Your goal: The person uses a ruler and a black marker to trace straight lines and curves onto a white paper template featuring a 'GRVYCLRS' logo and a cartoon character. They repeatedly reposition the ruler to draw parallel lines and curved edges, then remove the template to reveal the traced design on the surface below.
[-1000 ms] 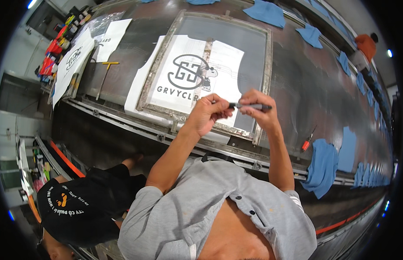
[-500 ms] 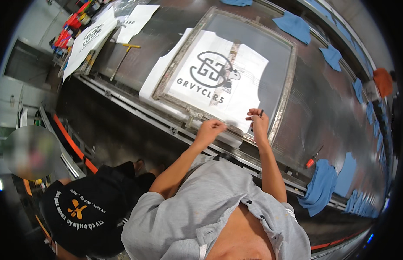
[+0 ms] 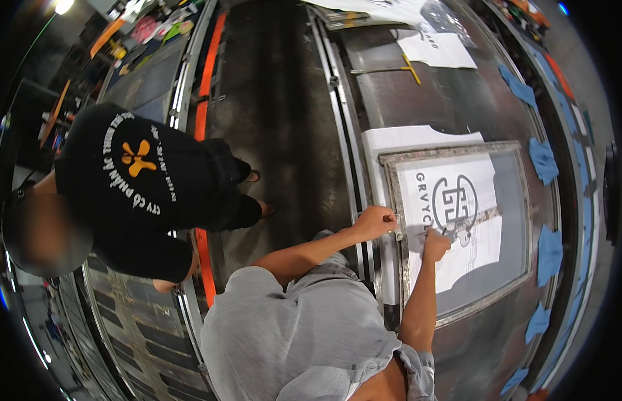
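A screen-printing frame (image 3: 388, 194) lies flat on the long table, with a grey mesh and white paper carrying a round dark emblem and a small cartoon dog figure. Over the lower part of that artwork is my right hand (image 3: 436, 246), closed around a dark, slim pen (image 3: 445, 232). The pen's tip is too small to make out. My left hand (image 3: 376, 223) hovers by the frame's near edge, fingers curled together; what they hold, if anything, is hidden. Another white sheet (image 3: 424, 132) sticks out from beneath the frame.
A yellow-handled T-shaped tool (image 3: 409, 69) and a printed paper sheet (image 3: 448, 50) lie farther up the table. Blue cloth pieces (image 3: 550, 254) line its far side. To my left a person in a black shirt (image 3: 130, 194) stands by another long table, across an aisle (image 3: 277, 100).
My view has swung left, so the frame appears turned and farther right. The right hand with the pen has moved from the frame's near edge onto the artwork. The left hand stays near the edge.
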Motion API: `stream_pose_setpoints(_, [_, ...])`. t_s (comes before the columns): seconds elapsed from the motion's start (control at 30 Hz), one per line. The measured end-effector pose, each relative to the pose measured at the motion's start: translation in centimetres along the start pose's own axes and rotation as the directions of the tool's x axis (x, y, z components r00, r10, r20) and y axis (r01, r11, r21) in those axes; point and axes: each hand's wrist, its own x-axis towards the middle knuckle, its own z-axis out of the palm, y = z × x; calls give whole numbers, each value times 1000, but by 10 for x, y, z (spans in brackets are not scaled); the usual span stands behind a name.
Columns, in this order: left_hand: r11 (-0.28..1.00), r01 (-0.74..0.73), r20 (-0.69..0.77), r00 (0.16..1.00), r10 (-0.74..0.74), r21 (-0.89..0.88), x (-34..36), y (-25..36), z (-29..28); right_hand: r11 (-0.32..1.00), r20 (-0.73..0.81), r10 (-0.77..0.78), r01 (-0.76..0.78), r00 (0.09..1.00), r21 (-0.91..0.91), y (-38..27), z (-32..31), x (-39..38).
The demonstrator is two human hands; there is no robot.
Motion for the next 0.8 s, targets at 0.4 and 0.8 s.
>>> stream_pose_setpoints(0.4, [982,154,10,988,-156,113,-12,5,-10,511,473,-56,-382,879,770,90,-64,2])
stream_pose_setpoints(0.8, [949,101,-137,989,-62,300,125,-24,-37,406,-77,386,-94,919,909,354,-138,-198])
